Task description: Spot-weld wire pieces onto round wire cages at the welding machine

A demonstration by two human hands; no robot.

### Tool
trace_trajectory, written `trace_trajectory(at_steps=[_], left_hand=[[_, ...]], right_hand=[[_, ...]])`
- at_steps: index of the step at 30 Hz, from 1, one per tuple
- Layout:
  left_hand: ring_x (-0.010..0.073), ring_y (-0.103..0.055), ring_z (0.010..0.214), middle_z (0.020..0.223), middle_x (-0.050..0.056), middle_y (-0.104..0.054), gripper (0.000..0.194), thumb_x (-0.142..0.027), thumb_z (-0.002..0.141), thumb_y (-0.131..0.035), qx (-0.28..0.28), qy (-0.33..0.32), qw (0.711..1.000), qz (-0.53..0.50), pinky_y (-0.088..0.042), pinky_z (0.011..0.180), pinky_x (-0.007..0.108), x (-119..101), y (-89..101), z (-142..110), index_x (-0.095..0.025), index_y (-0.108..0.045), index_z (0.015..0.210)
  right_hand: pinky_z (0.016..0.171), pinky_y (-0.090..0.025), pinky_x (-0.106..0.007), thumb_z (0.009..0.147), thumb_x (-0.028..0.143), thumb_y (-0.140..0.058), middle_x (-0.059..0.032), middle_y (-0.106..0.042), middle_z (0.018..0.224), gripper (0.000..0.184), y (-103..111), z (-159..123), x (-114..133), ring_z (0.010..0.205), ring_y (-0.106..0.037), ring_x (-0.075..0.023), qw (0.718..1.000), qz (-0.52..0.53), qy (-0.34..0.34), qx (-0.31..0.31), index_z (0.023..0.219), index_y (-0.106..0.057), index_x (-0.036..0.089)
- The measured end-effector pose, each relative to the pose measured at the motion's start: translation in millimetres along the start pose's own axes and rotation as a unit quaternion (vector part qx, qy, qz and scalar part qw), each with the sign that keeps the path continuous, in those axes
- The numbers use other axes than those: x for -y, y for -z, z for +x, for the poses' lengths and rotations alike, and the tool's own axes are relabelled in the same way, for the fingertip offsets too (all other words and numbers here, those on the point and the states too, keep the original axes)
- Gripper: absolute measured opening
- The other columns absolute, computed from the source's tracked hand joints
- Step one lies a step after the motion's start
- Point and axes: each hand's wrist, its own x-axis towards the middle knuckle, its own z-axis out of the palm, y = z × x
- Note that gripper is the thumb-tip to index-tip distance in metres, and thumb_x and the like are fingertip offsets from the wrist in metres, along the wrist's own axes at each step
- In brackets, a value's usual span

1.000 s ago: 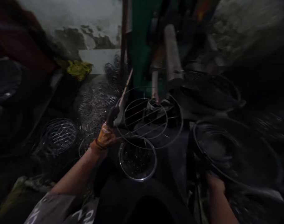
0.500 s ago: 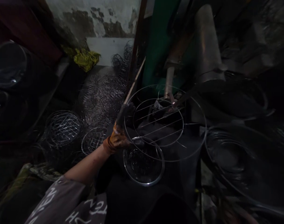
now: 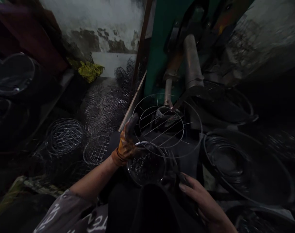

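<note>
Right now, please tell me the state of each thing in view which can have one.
Wire rack, bars crossing its inner ring.
Left hand, gloved, at the rack's left edge.
Right hand, bare, fingers bent; what they hold is too dark to name.
Bowl, uncovered, small metal pieces inside.
Large basin, uncovered, rings inside.
Yellow sheet, crumpled.
Wall, paint patchy.

One head-worn camera looks forward and down over the left hand [image 3: 127, 142] and right hand [image 3: 198, 194], both near it. The green machine [image 3: 159, 55] and the wall [image 3: 106, 19] stand farther off, toward the view's top.
</note>
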Motion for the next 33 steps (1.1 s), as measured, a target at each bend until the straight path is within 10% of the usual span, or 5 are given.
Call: trace_trajectory(at_steps=[33], left_hand=[[0.0390, -0.054, 0.136, 0.146, 0.019, -0.053, 0.097, -0.070, 0.079, -0.079, -0.019, -0.045, 0.999, 0.010, -0.049, 0.113, 0.057, -20.7, -8.1, 4.0, -0.022, -0.045, 0.157]], right_hand=[[0.071, -0.057, -0.028, 0.071, 0.044, -0.093, -0.0115, -0.080, 0.104, 0.046, -19.7, 28.1, -23.0, 0.085, -0.075, -0.0224, 0.974, 0.197, -0.025, 0.104, 0.106, -0.075, 0.019]])
